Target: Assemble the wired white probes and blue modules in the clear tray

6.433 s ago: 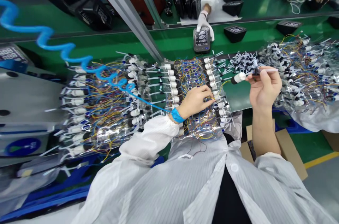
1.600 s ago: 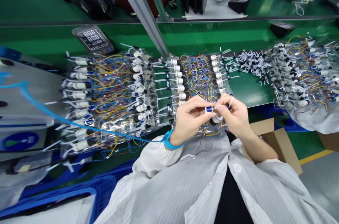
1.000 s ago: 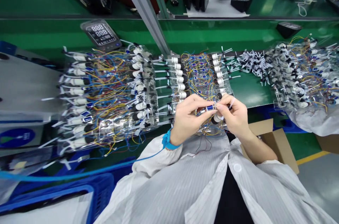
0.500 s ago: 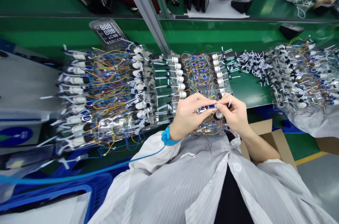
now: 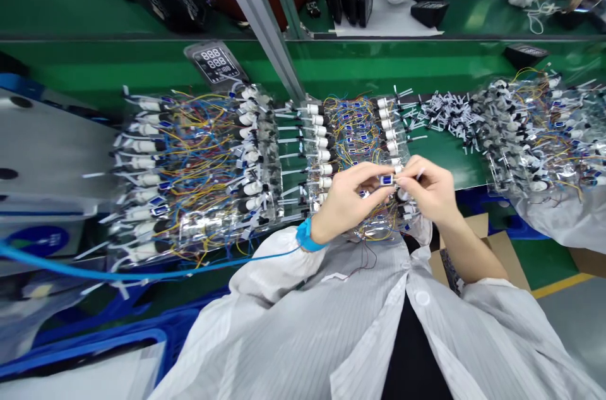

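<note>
Blue-faced module (image 5: 387,180) btwn both hands: left fingers (image 5: 372,169) pinch its edges, right fingers (image 5: 411,186) pinch opp. end. Prob light, stiff, kinda fragile imo; hold by edges. Wire bundles (image 5: 353,129) just past fingers.

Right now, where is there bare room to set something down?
Bare green worktop shows between the right hand, white pile and right wired heap. Another patch: the green strip behind the middle wired rows. Crowded: left wired rows, and beneath the left hand.
</note>
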`<state>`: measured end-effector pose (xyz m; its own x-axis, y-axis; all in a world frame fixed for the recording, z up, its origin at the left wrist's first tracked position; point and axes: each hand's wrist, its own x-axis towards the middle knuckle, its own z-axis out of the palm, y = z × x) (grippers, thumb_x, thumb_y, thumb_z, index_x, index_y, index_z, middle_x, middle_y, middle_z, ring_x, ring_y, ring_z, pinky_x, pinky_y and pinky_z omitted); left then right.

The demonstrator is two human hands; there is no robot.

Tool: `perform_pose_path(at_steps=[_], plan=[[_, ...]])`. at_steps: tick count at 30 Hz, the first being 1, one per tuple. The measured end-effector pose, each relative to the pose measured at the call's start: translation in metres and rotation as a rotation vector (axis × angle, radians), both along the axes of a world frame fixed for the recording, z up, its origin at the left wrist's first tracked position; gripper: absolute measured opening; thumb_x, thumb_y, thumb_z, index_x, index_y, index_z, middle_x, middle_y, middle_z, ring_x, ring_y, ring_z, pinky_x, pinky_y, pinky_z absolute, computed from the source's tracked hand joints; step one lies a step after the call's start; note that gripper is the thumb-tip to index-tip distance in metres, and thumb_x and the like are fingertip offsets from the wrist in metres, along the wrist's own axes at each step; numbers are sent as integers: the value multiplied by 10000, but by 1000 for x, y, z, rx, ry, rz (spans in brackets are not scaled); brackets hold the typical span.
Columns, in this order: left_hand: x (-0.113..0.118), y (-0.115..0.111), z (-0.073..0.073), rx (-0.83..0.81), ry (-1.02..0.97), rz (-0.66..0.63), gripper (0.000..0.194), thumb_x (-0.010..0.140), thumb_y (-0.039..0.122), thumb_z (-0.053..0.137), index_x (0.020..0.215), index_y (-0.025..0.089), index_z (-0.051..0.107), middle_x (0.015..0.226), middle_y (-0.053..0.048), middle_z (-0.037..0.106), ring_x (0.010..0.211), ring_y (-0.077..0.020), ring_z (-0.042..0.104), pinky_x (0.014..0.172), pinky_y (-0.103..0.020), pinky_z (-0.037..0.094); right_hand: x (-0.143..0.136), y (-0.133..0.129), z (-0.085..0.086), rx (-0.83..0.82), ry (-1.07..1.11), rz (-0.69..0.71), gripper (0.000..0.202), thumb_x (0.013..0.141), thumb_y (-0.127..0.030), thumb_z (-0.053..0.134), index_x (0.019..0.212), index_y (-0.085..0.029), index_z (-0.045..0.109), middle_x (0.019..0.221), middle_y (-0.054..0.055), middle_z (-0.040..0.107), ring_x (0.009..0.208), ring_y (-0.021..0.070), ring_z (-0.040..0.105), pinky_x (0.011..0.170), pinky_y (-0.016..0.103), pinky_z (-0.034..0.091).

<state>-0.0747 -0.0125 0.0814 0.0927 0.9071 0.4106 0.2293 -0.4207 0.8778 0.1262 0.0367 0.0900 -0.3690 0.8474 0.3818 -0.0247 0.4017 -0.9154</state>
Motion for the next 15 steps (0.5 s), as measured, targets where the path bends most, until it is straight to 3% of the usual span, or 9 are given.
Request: perform_pose_path(at_steps=[3, 4, 6, 8, 10, 13, 15], plan=[[-12, 6, 12, -308, 38, -302, 339, 985, 358, 742, 1270, 176, 770, 798, -26, 774, 564, -101, 643, 553, -232, 543, 21, 27, 15, 26, 130, -130, 256, 967, -390, 800, 796, -243, 677, 745, -15, 589, 663, 135, 559, 626, 316, 461], [-18, 9, 16, -342, 55, -330, 305, 977, 371, 746, 1203, 172, 796, 746, -18, 754, 566, -104, 635, 555, -232, 535, 27, 38, 17, 17, 174, -162, 305, 965, -426, 802, 780, -242, 644, 726, -24, 552, 625, 123, 532, 598, 308, 448], [-30, 20, 19, -305, 36, -228, 263, 952, 403, 767, 1058, 170, 827, 770, -39, 766, 649, -125, 665, 614, -246, 551, 34, 59, 11, -23, 218, -157, 361, 947, -482, 815, 774, -243, 606, 709, -38, 500, 572, 106, 487, 556, 297, 425], [-40, 34, 16, -241, -26, -65, 297, 934, 441, 776, 1041, 169, 825, 898, -75, 809, 742, -148, 700, 684, -269, 578, 34, 81, -10, -80, 218, -102, 364, 927, -497, 832, 790, -244, 609, 715, -43, 501, 566, 104, 496, 552, 295, 425], [-46, 49, 7, -235, -19, 35, 360, 937, 484, 759, 1091, 164, 817, 975, -95, 824, 784, -168, 715, 722, -295, 592, 32, 99, -41, -125, 219, -58, 342, 925, -495, 829, 807, -245, 629, 720, -40, 530, 586, 117, 533, 577, 303, 449], [-48, 63, -18, -289, 204, 79, 392, 976, 494, 693, 1138, 158, 814, 987, -95, 826, 813, -199, 726, 777, -344, 601, 31, 117, -89, -117, 126, -81, 308, 933, -490, 811, 813, -244, 670, 732, -23, 603, 653, 152, 593, 662, 336, 498], [-49, 64, -36, -314, 414, 58, 365, 1008, 442, 644, 1165, 160, 814, 1067, -107, 828, 901, -234, 749, 868, -396, 608, 35, 120, -109, -19, -46, -118, 292, 937, -483, 800, 801, -242, 708, 770, 5, 661, 728, 181, 621, 744, 370, 519]])
